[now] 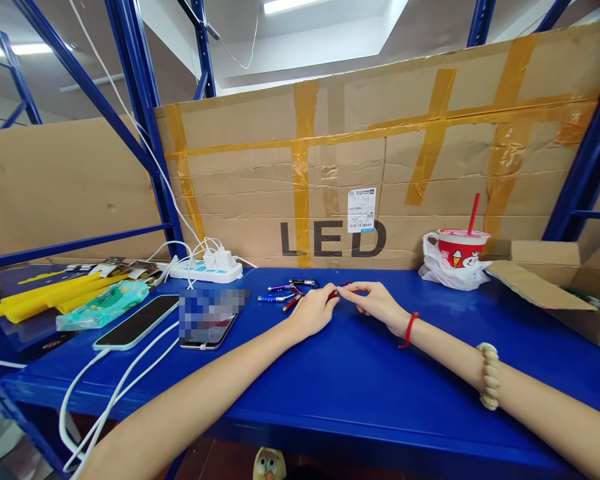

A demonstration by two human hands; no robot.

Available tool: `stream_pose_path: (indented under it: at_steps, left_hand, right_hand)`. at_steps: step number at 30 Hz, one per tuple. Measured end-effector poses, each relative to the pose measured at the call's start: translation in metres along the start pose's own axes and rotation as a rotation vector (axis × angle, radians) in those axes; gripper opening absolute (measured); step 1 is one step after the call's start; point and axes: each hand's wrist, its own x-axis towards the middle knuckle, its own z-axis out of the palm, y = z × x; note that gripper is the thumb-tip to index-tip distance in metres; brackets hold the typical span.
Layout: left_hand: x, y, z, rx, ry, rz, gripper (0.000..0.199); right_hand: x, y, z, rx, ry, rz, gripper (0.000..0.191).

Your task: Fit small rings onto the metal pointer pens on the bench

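Observation:
My left hand [314, 311] is closed around a slim red metal tube [333, 294], like a small penlight, just above the blue tabletop. My right hand [375, 301], with a red cord and a beaded bracelet on its arm, meets it from the right. Its fingertips are pinched together at the tube's end; they hide exactly what part they grip. Left of my left hand lie several similar tubes: a blue one [274, 299], a purple one [280, 288], a black one [303, 283] and a dark red one [293, 303].
Two phones, one black-screened [139, 321] and one partly blurred [210, 333], lie left with white cables. Behind them sits a white power strip [205, 270]. A red drink cup [461, 250] in a plastic bag and an open carton [545, 283] stand right. Cardboard [250, 193] walls the back.

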Motion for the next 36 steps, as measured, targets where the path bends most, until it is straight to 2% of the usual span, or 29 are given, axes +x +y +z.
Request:
stream_pose_path:
  at_steps: [10,14,17,19,23,30,36]
  left_hand:
    - [0.001,-0.002,0.001,-0.011,0.011,0.002,0.016]
    - [0.001,-0.003,0.001,-0.015,0.025,-0.019,0.015]
    - [0.001,-0.004,0.001,-0.020,0.023,-0.012,0.016]
    - [0.002,-0.005,0.002,-0.039,0.007,0.004,0.016]
    - [0.002,-0.006,0.002,-0.101,-0.048,0.065,0.016]
    - [0.000,-0.006,0.001,-0.103,-0.099,0.146,0.019]
    - [-0.002,-0.004,-0.001,-0.052,-0.121,0.170,0.021]
  right_hand:
    - [0.004,0.003,-0.002,-0.081,0.011,-0.097,0.037]
    - [0.007,0.005,-0.005,-0.260,0.020,-0.285,0.034]
    - [0.007,0.005,-0.010,-0.456,0.072,-0.472,0.023]
    - [0.007,0.003,-0.013,-0.566,0.100,-0.529,0.017]
    - [0.005,0.001,-0.018,-0.647,0.099,-0.544,0.017]
    - [0.006,0.005,-0.018,-0.607,0.052,-0.558,0.025]
    - [0.004,0.005,-0.018,-0.560,0.043,-0.443,0.027]
